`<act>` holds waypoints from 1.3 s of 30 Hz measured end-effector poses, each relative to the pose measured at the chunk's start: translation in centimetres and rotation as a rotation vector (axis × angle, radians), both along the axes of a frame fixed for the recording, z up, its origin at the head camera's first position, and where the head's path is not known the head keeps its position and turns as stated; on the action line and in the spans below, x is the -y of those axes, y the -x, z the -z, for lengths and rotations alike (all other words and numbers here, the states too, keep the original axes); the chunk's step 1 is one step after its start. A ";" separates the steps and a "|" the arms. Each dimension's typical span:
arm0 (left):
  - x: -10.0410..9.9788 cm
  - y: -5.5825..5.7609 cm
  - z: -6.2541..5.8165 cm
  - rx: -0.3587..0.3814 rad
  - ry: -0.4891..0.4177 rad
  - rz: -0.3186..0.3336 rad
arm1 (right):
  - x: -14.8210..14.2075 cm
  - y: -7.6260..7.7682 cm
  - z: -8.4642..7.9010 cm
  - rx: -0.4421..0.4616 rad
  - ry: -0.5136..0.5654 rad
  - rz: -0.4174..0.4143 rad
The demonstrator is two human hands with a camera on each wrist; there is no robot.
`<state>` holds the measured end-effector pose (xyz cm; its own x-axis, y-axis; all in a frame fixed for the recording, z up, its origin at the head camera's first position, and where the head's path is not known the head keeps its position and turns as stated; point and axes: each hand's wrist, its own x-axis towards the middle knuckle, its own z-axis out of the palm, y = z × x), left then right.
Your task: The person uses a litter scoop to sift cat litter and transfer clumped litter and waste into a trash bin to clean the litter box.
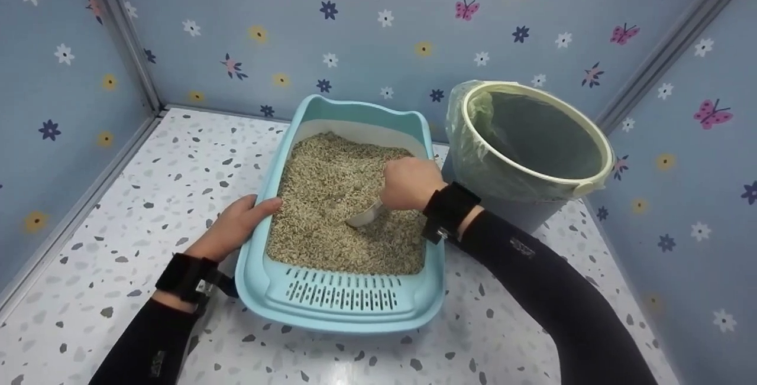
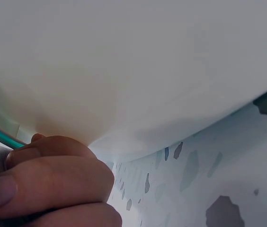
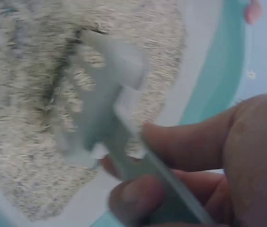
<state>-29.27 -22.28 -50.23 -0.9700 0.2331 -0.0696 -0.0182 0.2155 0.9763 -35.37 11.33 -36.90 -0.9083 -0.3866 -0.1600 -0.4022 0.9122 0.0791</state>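
Note:
A pale blue litter box (image 1: 334, 317) with a slotted front ledge holds tan, grainy litter (image 1: 331, 178). My left hand (image 1: 236, 225) grips its left rim, thumb on top. In the left wrist view, that hand's curled fingers (image 2: 53, 179) are below the rim, against the white outer wall (image 2: 138, 71). Over the litter, my right hand (image 1: 411, 183) holds a pale grey slotted litter scoop (image 1: 365, 215) by its handle. The right wrist view has the scoop's slotted head (image 3: 84, 90) tilted, one edge at the litter, with grains showing through the slots. Thumb and fingers pinch the handle.
A tall bin (image 1: 526, 210) with a cream rim and a translucent liner (image 1: 502, 181) stands close to the box's right side. Flower-and-butterfly panels (image 1: 355, 24) enclose the back and both sides. The speckled white floor (image 1: 148, 207) surrounds the box.

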 end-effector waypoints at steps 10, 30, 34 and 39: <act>0.4 0.0 0.0 0.012 0.016 -0.014 | 0.1 1.6 0.9 0.113 -0.010 -0.066; 0.0 0.0 0.0 -0.007 0.014 -0.020 | 2.7 4.7 3.7 0.428 -0.077 -0.179; -0.1 0.1 0.0 -0.011 0.007 -0.011 | 2.5 5.1 4.1 0.439 -0.012 -0.179; 0.0 0.0 0.1 -0.004 0.002 -0.009 | 2.9 5.3 4.9 0.438 0.036 -0.194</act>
